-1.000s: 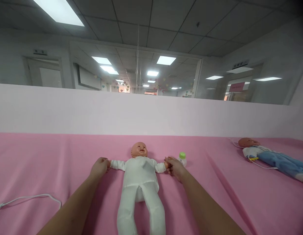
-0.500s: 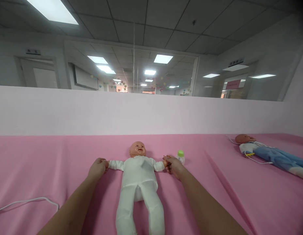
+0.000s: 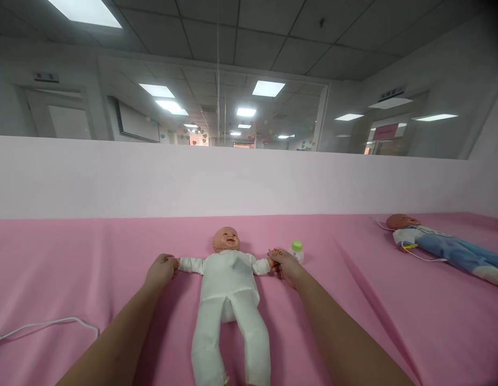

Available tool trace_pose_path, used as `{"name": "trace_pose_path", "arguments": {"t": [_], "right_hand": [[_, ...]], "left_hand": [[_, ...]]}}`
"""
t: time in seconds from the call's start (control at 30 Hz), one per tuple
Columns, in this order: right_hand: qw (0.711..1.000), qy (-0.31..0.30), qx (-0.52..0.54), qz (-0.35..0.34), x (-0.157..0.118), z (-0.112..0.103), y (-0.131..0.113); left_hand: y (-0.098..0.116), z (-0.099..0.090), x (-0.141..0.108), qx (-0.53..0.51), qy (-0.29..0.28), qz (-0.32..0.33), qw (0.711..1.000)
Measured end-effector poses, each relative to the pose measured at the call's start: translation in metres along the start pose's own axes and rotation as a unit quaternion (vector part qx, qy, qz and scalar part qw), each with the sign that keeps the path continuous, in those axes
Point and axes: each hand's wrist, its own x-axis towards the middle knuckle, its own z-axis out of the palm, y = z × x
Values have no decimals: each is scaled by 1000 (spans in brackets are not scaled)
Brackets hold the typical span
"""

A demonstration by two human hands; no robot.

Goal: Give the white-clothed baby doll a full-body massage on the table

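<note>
A: What lies closest?

B: Two bare forearms, reaching forward, with the legs of the white-clad doll [image 3: 229, 292] stretched out between them. Left of the left forearm, nearer than the grip, a white cable [image 3: 51, 323] curves over the pink sheet [image 3: 124, 241].

A: And the hands?

B: The left hand [image 3: 160, 272] is closed around one of the doll's hands, its fingers curled in. The right hand [image 3: 288, 268] is closed on the doll's other hand, with tiny doll fingers showing above the grip.

A: So where exactly is the doll?

B: Between the two grips, on its back on the sheet, both arms spread out sideways to them. Its torso lies midway, and its bald head [image 3: 226, 239] sits a little beyond the line of the hands.

A: Anything by the right grip?

B: A small bottle [image 3: 297, 252] with a green cap, upright, just beyond and to the right. I can't tell whether the fingers touch it.

A: Further off?

B: Well to the right of that grip, a second doll [image 3: 446, 246] lies in blue and white clothing, with a thin white tube [image 3: 426, 259] and a yellow piece [image 3: 410, 246] at its upper body.

A: Past both hands?

B: A low white wall [image 3: 233, 182] runs across behind the sheet; above it, glass [image 3: 273, 123] shows lit ceiling panels [image 3: 268, 88].
</note>
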Motion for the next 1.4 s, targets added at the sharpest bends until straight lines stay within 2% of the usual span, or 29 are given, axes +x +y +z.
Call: {"name": "trace_pose_path", "arguments": {"t": [0.17, 0.37, 0.6, 0.97, 1.1, 1.4], "right_hand": [[1000, -3, 0, -1, -1, 0, -1], [1000, 1, -8, -2, -4, 2, -5], [1000, 12, -11, 0, -9, 3, -9], [1000, -9, -7, -13, -7, -4, -4], [1000, -20, -4, -22, -5, -5, -2], [1000, -3, -15, -8, -5, -4, -4]], "left_hand": [[0, -2, 1, -22, -56, -3, 998], [4, -2, 0, -8, -35, -12, 999], [6, -3, -2, 9, -58, 6, 998], [3, -2, -2, 4, -47, -9, 999], [3, -1, -3, -6, -54, 3, 998], [3, 0, -2, 21, -66, 18, 997]]}}
